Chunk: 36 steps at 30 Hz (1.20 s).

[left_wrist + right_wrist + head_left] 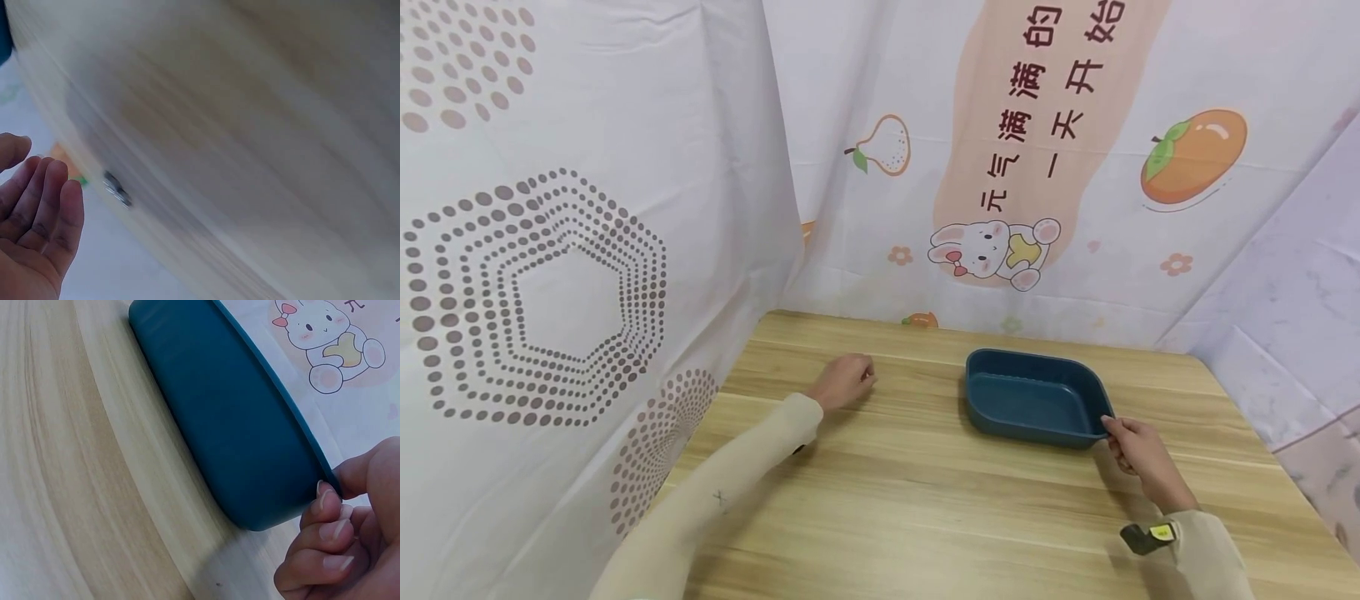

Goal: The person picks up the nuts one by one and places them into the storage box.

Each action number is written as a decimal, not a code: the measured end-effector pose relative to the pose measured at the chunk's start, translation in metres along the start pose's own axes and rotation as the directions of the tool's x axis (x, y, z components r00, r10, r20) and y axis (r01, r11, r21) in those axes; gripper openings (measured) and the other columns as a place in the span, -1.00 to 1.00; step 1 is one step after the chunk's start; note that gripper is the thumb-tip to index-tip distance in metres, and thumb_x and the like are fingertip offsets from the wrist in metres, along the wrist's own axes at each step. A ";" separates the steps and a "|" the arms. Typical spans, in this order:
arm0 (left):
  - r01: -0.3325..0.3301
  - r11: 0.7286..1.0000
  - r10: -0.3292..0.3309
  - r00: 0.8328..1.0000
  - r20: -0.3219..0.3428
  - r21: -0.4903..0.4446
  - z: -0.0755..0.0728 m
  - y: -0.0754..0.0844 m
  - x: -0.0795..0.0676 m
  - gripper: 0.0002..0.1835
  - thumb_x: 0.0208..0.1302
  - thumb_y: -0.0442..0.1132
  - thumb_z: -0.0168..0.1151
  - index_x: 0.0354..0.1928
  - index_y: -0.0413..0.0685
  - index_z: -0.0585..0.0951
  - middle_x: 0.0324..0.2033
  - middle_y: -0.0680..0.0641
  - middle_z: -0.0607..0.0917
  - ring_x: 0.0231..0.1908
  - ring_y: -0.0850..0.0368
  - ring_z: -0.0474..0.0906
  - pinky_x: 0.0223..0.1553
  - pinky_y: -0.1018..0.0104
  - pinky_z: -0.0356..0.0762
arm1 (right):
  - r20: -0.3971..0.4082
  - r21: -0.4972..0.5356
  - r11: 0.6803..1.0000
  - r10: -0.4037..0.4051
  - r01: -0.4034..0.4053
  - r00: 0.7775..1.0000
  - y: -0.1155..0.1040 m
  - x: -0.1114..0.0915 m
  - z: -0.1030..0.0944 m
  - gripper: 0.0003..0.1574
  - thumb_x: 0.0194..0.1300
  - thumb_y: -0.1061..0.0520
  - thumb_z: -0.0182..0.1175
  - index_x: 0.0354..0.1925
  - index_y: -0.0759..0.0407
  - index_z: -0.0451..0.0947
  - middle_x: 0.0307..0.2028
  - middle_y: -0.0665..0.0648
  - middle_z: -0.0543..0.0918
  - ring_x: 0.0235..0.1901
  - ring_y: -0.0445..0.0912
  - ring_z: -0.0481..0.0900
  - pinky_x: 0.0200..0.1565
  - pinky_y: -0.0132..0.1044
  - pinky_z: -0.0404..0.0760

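A dark teal, rounded rectangular bin (1033, 404) stands on the wooden table, and nothing is seen inside it. My right hand (1142, 458) pinches its near right corner; in the right wrist view the thumb and index finger hold the rim of the bin (231, 412). Left of the bin, my left hand (842, 382) is over the table with its fingers loosely bent. The left wrist view shows that hand (40, 225) holding nothing. Near its fingertips lies a small, shiny metallic item (117, 189), too blurred to identify; the head view does not show it.
The light wood table (880, 500) runs back to a printed white cloth (865, 233). Another dotted cloth (700, 208) hangs along the left side, and a pale cloth (1292, 333) borders the right.
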<state>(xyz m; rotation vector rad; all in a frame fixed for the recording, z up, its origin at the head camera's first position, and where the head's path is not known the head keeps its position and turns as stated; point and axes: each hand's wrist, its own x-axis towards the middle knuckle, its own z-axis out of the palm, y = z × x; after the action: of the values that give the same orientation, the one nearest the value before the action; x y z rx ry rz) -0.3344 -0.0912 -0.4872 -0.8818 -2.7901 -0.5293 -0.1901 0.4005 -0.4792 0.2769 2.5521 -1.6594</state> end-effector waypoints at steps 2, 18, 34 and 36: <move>0.019 1.000 -0.019 1.000 -0.002 0.004 -0.001 -0.007 -0.003 -0.90 0.26 -0.22 0.24 -0.40 -0.03 0.62 -0.50 0.11 0.58 -0.49 0.29 0.44 -0.45 0.43 0.45 | -0.001 0.001 1.000 0.003 -0.003 1.000 0.000 0.000 0.000 -0.39 0.45 -0.21 -0.10 -0.41 0.31 0.36 -0.62 -0.02 0.34 -0.72 -0.26 0.20 -0.69 -0.37 0.25; 0.062 0.997 -0.062 0.998 -0.003 0.050 -0.005 -0.031 -0.017 -0.80 0.26 -0.14 0.27 -0.50 0.01 0.55 -0.58 0.11 0.51 -0.54 0.24 0.40 -0.49 0.35 0.43 | 0.015 0.019 1.000 0.003 -0.003 1.000 0.000 -0.001 0.000 -0.40 0.46 -0.20 -0.10 -0.41 0.31 0.34 -0.62 -0.04 0.32 -0.73 -0.26 0.18 -0.69 -0.36 0.23; 0.109 0.992 -0.113 0.992 0.062 0.059 -0.006 -0.035 -0.019 -0.85 0.22 -0.15 0.32 -0.43 -0.01 0.58 -0.49 0.08 0.57 -0.50 0.23 0.44 -0.46 0.32 0.46 | 0.002 0.010 1.000 -0.007 0.007 1.000 0.002 0.000 0.000 -0.37 0.46 -0.21 -0.10 -0.41 0.35 0.34 -0.64 -0.04 0.32 -0.73 -0.25 0.19 -0.69 -0.36 0.25; 0.108 0.993 -0.111 0.992 0.058 0.053 -0.006 -0.036 -0.019 -0.85 0.22 -0.15 0.32 -0.43 -0.01 0.58 -0.49 0.08 0.58 -0.50 0.23 0.44 -0.46 0.32 0.47 | 0.003 0.006 1.000 -0.009 0.009 1.000 0.002 0.000 0.000 -0.36 0.46 -0.20 -0.10 -0.41 0.36 0.34 -0.64 -0.04 0.32 -0.73 -0.25 0.19 -0.69 -0.36 0.25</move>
<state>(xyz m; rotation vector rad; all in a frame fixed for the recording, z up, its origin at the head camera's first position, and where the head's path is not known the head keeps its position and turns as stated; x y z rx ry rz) -0.3393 -0.1310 -0.4971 -0.7501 -2.9069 -0.4536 -0.1897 0.4012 -0.4811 0.2644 2.5501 -1.6701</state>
